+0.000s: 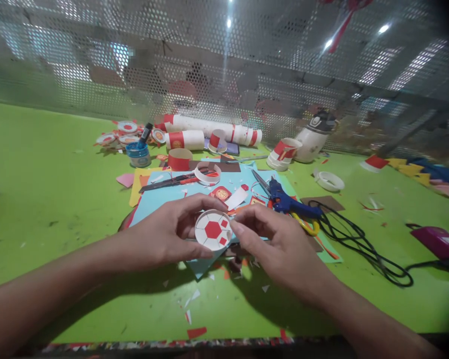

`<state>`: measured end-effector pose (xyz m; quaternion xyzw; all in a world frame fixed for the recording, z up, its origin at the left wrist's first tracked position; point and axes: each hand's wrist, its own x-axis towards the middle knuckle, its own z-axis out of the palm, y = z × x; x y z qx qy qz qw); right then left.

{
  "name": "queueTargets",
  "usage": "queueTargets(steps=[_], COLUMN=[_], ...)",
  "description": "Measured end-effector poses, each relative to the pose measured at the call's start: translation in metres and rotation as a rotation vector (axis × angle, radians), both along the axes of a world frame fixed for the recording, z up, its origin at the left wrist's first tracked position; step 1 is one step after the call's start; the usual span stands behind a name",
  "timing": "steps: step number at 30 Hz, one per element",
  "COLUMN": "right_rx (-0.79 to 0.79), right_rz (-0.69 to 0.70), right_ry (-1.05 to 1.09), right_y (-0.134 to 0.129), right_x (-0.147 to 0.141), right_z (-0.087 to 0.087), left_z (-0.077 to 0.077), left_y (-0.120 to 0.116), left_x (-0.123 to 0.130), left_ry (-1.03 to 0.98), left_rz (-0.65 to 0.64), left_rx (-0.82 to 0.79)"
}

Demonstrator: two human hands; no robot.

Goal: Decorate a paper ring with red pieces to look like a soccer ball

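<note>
Over green table (60, 209), left hand (168, 228) grasps disc (211, 230), patterned face toward camera; right hand (279, 242) touches rim, grip unclear.

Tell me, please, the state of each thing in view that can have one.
White disc, held, patterned face showing
Left hand, curled around the disc
Right hand, fingertips at the disc's edge
Glue gun, lying down
Black cord, loosely looped
Scissors, partly hidden, opening unclear
Long white tube, lying down
Red ring, standing upright
Blue jar, standing upright
</note>
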<state>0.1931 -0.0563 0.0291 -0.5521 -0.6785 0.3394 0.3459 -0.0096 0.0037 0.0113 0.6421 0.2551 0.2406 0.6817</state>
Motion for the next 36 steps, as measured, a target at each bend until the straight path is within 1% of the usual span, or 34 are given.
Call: queueTargets(steps=[2,5,8,11,17,22,26,32,36], right_rx=[-0.077,-0.137,-0.177,-0.207,-0.264,-0.279,-0.300,-0.319,-0.340], right_rz=[0.003,-0.031,-0.039,-0.019,-0.019,-0.033,-0.031,-0.003,-0.018], right_ry=[0.077,0.154,0.159,0.175,0.260,0.252,0.290,0.229,0.208], right_y=[0.0015,0.0026,0.0029,0.0041,0.0070,0.0081,0.0076,0.0053,0.0069], right_x=[-0.0019,-0.0044,-0.0059,-0.0066,-0.0081,-0.0085,-0.0078,-0.0054,-0.0072], right_z=[-0.0008,-0.0017,-0.0019,-0.0025,-0.0043,-0.0042,-0.0019,0.0023,0.0014], left_z=[-0.0006,0.0012,0.0042,0.0058,0.0049,0.0043,0.0041,0.0037,0.0023], left_y=[-0.0015,-0.0045,-0.0064,-0.0067,-0.0072,-0.0081,-0.0061,-0.0021,-0.0020], left_x=[0.0009,0.0033,0.0056,0.0069,0.0072,0.0072,0.0072,0.0071,0.0065], left_ry=[0.017,0.048,0.080,0.058,0.059,0.019,0.024,0.030,0.068], left_rz=[0.010,0.038,0.055,0.045,0.052,0.042,0.045,0.054,0.061], left_rx=[0.023,0.041,0.049,0.027,-0.007,-0.052,-0.066,-0.036,0.018])
